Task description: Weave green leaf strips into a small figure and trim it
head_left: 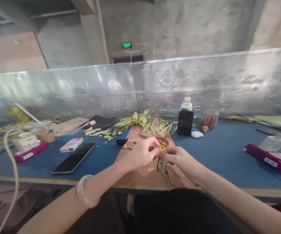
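Curled fingers hide the top of a bundle of thin green plant strips (165, 167), hanging just below the bare right hand (179, 156), whose fingertips pinch it. The bare left hand (145, 151) is pinched beside it, on what I cannot tell. Under the grip lies a flat brown cardboard sheet (140, 177) on a blue tabletop (211, 154); just beyond, metal scissors with red-and-yellow handles (164, 139) are partly covered. Farther off stand a perforated metal screen (106, 94) and a grey concrete wall (191, 29).

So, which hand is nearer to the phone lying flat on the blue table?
Left. The left hand is apart from the phone, to its right; the right hand is farther right, beyond the left.
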The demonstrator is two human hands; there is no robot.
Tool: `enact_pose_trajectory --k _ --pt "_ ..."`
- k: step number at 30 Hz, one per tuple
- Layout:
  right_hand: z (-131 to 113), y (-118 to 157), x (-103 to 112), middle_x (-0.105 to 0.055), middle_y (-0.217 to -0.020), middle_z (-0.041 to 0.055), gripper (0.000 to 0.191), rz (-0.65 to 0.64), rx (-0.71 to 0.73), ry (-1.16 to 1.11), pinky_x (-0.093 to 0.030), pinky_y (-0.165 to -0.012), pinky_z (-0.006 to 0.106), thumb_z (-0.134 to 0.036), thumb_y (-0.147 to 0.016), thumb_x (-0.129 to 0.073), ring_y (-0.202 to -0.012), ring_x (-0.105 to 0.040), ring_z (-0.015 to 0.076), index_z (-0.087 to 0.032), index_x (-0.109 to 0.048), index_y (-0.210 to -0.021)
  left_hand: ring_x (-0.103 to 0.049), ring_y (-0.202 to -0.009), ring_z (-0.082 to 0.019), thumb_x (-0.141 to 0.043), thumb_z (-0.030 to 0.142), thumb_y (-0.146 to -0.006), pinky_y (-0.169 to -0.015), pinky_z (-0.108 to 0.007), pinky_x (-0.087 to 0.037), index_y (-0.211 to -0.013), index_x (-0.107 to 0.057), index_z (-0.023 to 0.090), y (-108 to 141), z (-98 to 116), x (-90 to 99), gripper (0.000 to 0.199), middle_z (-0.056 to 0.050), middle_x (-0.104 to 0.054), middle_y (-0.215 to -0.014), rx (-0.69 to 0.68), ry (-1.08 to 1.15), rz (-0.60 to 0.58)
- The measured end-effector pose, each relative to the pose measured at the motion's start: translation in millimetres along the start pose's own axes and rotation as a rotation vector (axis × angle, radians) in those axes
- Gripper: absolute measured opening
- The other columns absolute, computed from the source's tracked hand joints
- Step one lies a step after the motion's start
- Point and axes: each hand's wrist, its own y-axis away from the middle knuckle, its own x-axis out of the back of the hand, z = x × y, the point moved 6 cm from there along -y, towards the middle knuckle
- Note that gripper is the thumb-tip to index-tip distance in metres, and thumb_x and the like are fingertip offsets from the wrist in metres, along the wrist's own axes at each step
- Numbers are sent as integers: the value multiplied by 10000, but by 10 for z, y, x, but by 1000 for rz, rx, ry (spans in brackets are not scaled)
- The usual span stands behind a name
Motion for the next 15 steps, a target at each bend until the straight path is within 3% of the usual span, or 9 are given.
enact_pose_trajectory --k 7,15 --pt "49 -10 21 -640 -792 19 296 -30 38 64 -379 -605 256 -422 -731 -558 -686 -527 137 -174 -674 -842 -532 -612 -117 -443 314 -813 -571 -237 -400 -798 -487 179 26 -99 11 143 3 -560 -666 5 15 5" --pt "151 -22 77 -646 -780 33 281 -28 39 32 -398 -654 269 -416 -712 -593 -719 -545 156 -158 -674 -787 -551 -659 -118 -451 325 -821 -610 -242 -428 -882 -506 163 38 -125 4 182 -14 -577 -718 3 88 -19"
